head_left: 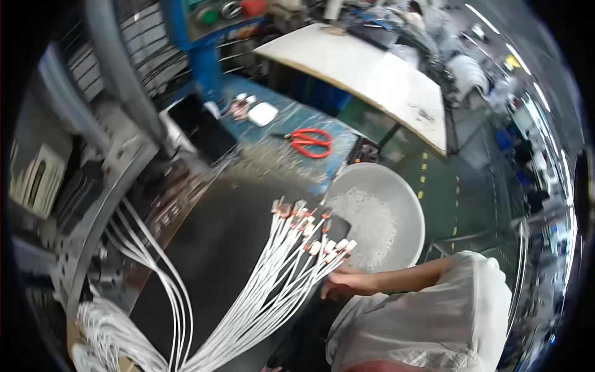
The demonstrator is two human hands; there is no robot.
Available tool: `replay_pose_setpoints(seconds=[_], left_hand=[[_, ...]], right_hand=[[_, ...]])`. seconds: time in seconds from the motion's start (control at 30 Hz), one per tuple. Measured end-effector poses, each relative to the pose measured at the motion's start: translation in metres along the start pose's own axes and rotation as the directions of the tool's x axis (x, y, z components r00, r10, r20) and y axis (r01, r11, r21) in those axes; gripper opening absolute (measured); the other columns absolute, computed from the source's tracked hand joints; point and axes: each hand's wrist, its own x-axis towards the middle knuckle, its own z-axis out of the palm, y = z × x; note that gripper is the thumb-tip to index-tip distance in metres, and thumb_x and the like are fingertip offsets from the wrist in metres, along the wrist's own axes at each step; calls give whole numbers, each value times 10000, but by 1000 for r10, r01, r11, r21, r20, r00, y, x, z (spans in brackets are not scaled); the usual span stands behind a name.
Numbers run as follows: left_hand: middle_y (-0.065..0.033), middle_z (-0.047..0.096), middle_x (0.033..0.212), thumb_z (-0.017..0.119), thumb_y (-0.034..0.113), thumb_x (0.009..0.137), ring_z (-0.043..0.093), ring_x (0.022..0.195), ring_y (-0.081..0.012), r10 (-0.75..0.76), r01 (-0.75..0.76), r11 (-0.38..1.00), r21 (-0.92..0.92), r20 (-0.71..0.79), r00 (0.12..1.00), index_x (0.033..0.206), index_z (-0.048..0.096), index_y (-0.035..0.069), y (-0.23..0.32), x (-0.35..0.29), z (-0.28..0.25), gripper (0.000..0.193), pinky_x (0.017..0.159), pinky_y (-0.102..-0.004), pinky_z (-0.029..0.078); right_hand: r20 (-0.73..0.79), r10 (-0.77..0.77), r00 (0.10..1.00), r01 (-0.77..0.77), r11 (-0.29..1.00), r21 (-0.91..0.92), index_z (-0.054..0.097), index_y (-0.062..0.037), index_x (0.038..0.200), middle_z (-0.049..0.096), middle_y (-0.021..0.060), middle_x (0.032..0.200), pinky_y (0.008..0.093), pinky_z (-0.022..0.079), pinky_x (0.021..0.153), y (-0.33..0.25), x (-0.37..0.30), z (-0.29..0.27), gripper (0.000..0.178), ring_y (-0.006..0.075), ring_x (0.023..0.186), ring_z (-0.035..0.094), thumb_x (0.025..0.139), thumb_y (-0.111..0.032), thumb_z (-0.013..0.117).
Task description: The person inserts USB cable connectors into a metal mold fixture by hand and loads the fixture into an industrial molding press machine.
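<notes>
A large bundle of white cables (263, 297) lies on the black bench mat (214, 235), fanning toward small white connectors and orange-red ends (310, 232). My right hand (350, 284) comes in from the right beside the outer cables, just below the connectors. Its fingers are loosely bent and a little apart, and I see nothing gripped in them. Whether the fingertips touch the cables is unclear. Only a sliver of skin shows at the lower edge, perhaps my left hand (271, 369); its fingers are hidden.
A round grey basin (412, 211) holding small clear pieces stands right of the mat. Red-handled cutters (312, 143) and a white dish (263, 114) lie on the blue bench top. A black tray (201, 127) and metal frame (102, 192) are left; a white table (372, 77) stands behind.
</notes>
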Motion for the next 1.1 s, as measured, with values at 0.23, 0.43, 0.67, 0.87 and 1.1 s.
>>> replay_pose_setpoints(seconds=[0.23, 0.43, 0.67, 0.87, 1.1], left_hand=[[-249, 687, 1083, 607, 507, 940, 680, 944, -336, 80, -96, 995, 29, 355, 931, 1068, 618, -141, -40, 112, 50, 660, 712, -380, 561], [-238, 691, 1069, 577, 478, 969, 679, 938, -314, 92, -156, 980, 128, 408, 909, 1083, 616, -132, -45, 146, 48, 621, 695, -372, 558], [-225, 696, 1052, 543, 443, 1002, 677, 930, -289, 55, -104, 944, 312, 163, 985, 1101, 614, -121, -11, 124, 21, 578, 675, -362, 554], [-141, 724, 978, 625, 242, 982, 670, 853, -186, -580, 615, 788, 10, 347, 737, 1216, 620, -42, 143, -11, 30, 368, 660, -301, 531], [-67, 695, 791, 766, 119, 853, 643, 620, -183, 147, -404, 899, 170, 752, 642, 1198, 656, 11, 274, 31, 95, 378, 566, -288, 499]], right_hand=[[-141, -205, 968, 230, 955, 187, 338, -138, 1464, 514, 31, 1292, 306, 493, 753, 41, 33, -10, 581, 164, 967, 611, 1029, -497, 477], [-119, -234, 965, 260, 909, 326, 374, -137, 1412, 544, 36, 1257, 300, 487, 744, 33, 27, 8, 538, 171, 955, 616, 1025, -492, 487], [-14, -242, 970, 235, 922, 308, 482, -122, 1318, 596, 35, 1062, 292, 476, 733, 39, 40, 2, 486, 180, 932, 618, 1023, -509, 478], [447, 364, 817, -181, 898, -401, 607, -45, 1274, 655, 49, 906, 289, 429, 582, -71, -46, 39, 400, 161, 671, 571, 985, -319, 640], [421, -902, -100, 980, -162, -114, 672, -252, 1021, 628, -14, 848, 316, 401, 627, -194, -71, 75, 400, 131, 648, 571, 809, -586, 730]])
